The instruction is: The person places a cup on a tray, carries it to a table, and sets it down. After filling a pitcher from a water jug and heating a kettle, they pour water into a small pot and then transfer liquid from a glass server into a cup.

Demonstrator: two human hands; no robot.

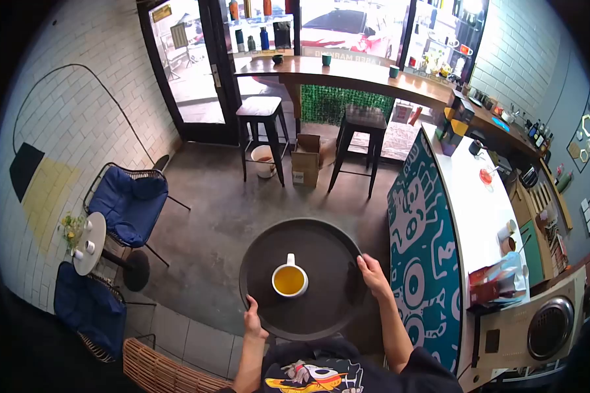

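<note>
- Cup (289,280) of yellow-amber drink sits upright near the middle of a round dark tray (321,242), handle pointing away from the person, toward the far rim.
- Tray held level at about waist height, over the concrete floor (210,209), not resting on anything.
- Left hand (254,322) grips the near-left rim, thumb on top, fingers curled under and out of sight.
- Right hand (372,271) grips the right rim, fingers closed over the edge.
- Cup lies between the two hands, up and right of the left hand, left of the right hand; neither hand touches it. Left hand looks a bit nearer.
- Handle axis runs straight away from the body, roughly midway between both hands.
- White table (469,196) with a teal patterned front just right of the tray, well within reach of the right side.
- Two stools (262,111) and a cardboard box (306,160) ahead; blue chairs (131,200) and a small round side table (88,243) to the left.
</note>
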